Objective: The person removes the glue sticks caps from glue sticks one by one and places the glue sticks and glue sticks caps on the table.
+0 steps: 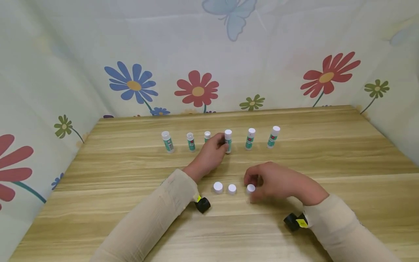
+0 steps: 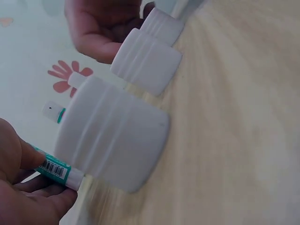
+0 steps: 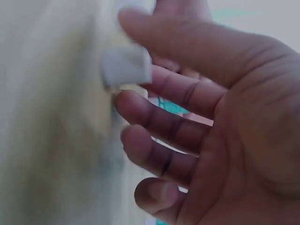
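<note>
My left hand (image 1: pixel 211 154) grips an upright glue stick (image 1: pixel 228 141) with a white cap and green label, standing in a row on the table. In the left wrist view, the label's barcode shows between thumb and fingers. My right hand (image 1: pixel 278 183) is bent around a small white cap (image 1: pixel 251 189) on the table. The right wrist view has its thumb (image 3: pixel 178 42) apart from the cap, with the fingers on the other side. Left of it are two more white caps, a larger one (image 1: pixel 218 187) and a smaller one (image 1: pixel 232 189).
Left of the held stick stand three glue sticks with open white tops, a larger one (image 1: pixel 168 142) outermost. Two capped sticks, the nearer (image 1: pixel 250 139) and the farther (image 1: pixel 273 137), stand to the right. A flowered curtain (image 1: pixel 262 65) rises behind the wooden table (image 1: pixel 327 145).
</note>
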### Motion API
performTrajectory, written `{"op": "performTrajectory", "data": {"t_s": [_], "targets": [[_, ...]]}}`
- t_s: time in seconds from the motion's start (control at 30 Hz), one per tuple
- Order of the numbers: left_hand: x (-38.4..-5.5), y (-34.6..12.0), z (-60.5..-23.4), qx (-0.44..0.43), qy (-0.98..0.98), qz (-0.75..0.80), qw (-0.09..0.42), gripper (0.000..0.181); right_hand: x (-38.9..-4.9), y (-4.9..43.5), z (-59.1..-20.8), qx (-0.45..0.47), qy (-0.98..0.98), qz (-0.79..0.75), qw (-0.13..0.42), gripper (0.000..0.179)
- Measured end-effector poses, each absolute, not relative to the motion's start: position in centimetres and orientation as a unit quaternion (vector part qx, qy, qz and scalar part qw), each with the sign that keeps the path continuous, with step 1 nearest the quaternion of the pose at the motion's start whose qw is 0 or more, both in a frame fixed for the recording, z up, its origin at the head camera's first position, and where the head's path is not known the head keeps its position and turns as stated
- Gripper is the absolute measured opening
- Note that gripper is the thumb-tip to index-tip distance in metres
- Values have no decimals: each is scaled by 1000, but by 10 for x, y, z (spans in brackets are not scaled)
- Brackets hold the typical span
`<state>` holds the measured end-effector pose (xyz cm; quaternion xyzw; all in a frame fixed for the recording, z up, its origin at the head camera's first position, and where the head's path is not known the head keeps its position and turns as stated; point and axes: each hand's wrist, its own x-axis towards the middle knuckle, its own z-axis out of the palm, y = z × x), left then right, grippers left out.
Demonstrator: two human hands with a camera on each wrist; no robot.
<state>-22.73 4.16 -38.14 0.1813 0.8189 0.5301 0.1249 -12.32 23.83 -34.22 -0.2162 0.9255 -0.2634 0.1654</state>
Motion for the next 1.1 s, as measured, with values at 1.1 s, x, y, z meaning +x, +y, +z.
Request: {"op": "performTrajectory", "data": {"t_s": [1.1], "targets": [[-155,35,-349,335,797,495,82,31,-110,219,-324,-99,882,-402,-224,27]]}}
